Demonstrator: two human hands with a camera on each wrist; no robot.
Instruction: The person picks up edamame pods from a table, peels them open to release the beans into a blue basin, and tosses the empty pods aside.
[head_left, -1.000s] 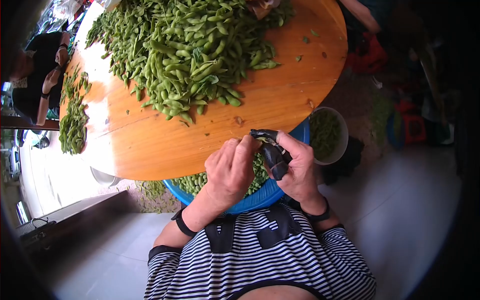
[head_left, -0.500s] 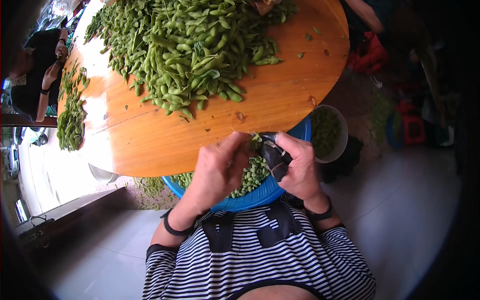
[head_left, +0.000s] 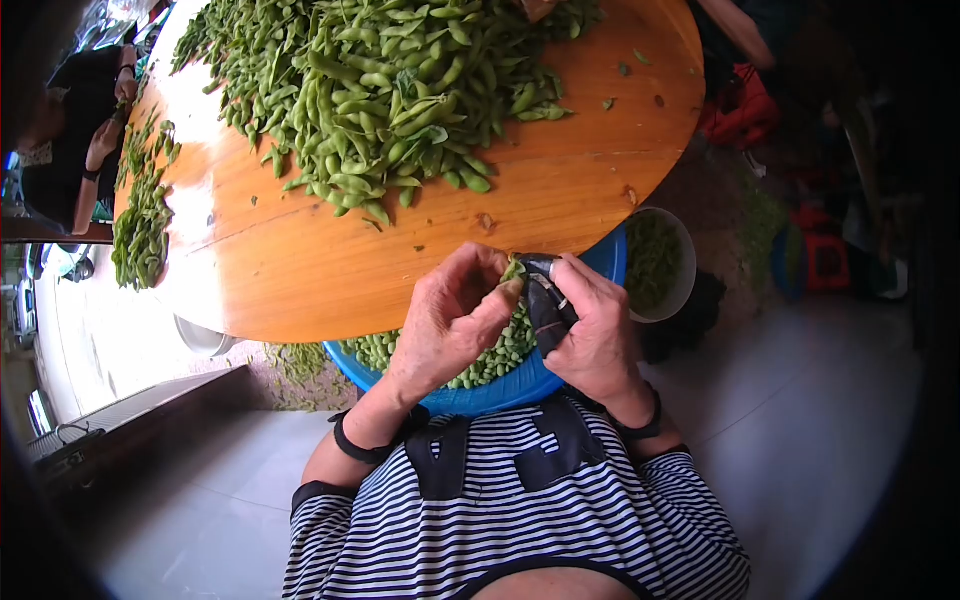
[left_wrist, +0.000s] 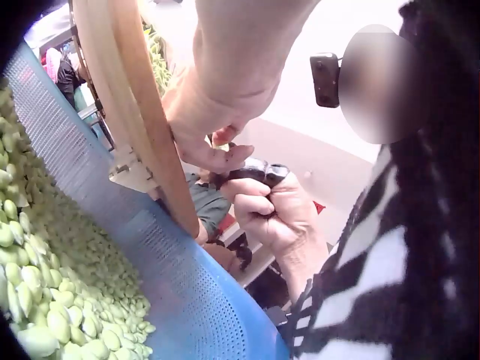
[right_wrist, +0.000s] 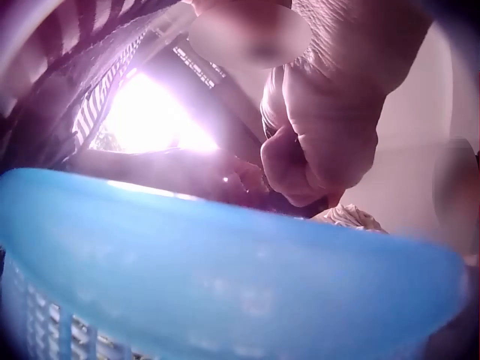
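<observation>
Over the near edge of the round wooden table, both hands meet at a green soybean pod. My left hand pinches it between thumb and fingers. Black covers wrap the thumb and index finger of my right hand, which grips the pod's other side and hides part of it. Below the hands, a blue basket holds shelled green beans. Its rim blocks much of the right wrist view, where the curled right hand shows above it.
A big heap of pods covers the table's far part, and a smaller row of pods lies at its left edge. To the right, a white bucket contains green pods or husks. Another person sits at the left.
My left hand has swung left and back up, its thumb and fingers now more spread around the pod. The right hand stays nearly in place. More of the pod shows between the hands.
</observation>
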